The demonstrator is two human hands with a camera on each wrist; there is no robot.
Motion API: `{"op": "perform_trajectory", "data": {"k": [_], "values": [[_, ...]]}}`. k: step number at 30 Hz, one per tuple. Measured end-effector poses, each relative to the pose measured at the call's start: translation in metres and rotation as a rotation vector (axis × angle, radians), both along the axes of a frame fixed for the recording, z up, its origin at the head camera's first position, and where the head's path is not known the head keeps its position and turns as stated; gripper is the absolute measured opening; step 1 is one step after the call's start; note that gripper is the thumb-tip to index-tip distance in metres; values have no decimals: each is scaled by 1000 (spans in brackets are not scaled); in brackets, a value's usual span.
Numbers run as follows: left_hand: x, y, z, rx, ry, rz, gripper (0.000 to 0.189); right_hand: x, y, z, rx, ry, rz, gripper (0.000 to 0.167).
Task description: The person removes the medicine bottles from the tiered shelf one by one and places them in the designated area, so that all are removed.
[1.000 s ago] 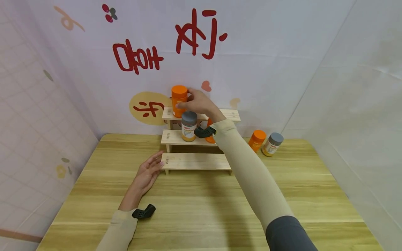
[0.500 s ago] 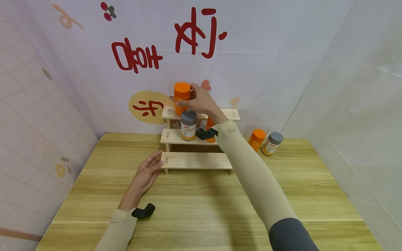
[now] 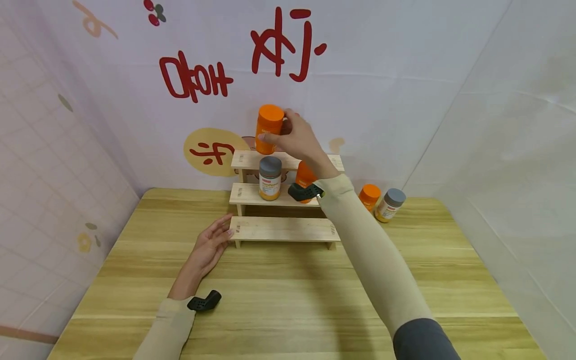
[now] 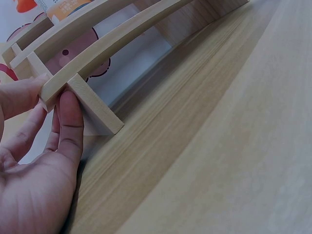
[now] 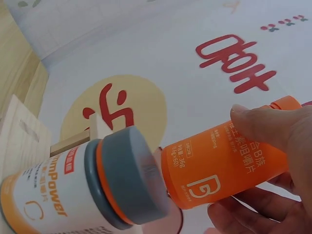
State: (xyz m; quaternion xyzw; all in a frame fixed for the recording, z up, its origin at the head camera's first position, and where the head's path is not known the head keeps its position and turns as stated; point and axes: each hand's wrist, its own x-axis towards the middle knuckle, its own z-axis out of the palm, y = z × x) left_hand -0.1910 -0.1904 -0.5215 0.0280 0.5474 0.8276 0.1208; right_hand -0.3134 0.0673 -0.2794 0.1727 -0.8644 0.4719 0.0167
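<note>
My right hand point(image 3: 300, 139) grips an orange supplement bottle point(image 3: 268, 131) round its side, thumb in front, above the top step of a wooden three-step display stand point(image 3: 283, 228). In the right wrist view the bottle point(image 5: 219, 163) is tilted, its white print showing. A white-and-yellow bottle with a grey lid point(image 3: 270, 179) stands on the middle step; it looms close in the right wrist view. Another orange bottle point(image 3: 305, 174) on that step is partly hidden by my right wrist. My left hand point(image 3: 211, 248) pinches the left end of the lowest step, thumb above and fingers beneath.
On the table point(image 3: 270, 300), right of the stand, an orange bottle point(image 3: 370, 196) and a grey-lidded bottle point(image 3: 390, 205) stand side by side. Behind the stand rises a pale wall sheet point(image 3: 382, 100) with red lettering. My right sleeve point(image 3: 373, 260) crosses over the table.
My right hand has lifted the orange bottle off the top step and moved it up and slightly right. The left hand has stayed at the stand's lowest step.
</note>
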Motion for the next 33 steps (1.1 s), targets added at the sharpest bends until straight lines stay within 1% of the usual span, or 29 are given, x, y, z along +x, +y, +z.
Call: {"op": "perform_trajectory", "data": {"k": [6,10,15,24,29,33], "values": [[-1,0,0,-1,6,-7,69,12,9,6,-77,4,-10,62],[-1,1,-1,4,0,-11,69,20,16,8,-78,3,-24,60],[-1,0,0,4,1,-12,69,29,23,9,-80,28,-15,59],[1,-1,0,1,3,-13,68,46,39,2,-120,40,-23,62],[0,-1,0,0,3,-12,68,51,48,-2,-157,22,-41,62],[0,-1,0,-1,11,-14,68,55,55,-5,-183,28,-48,62]]}}
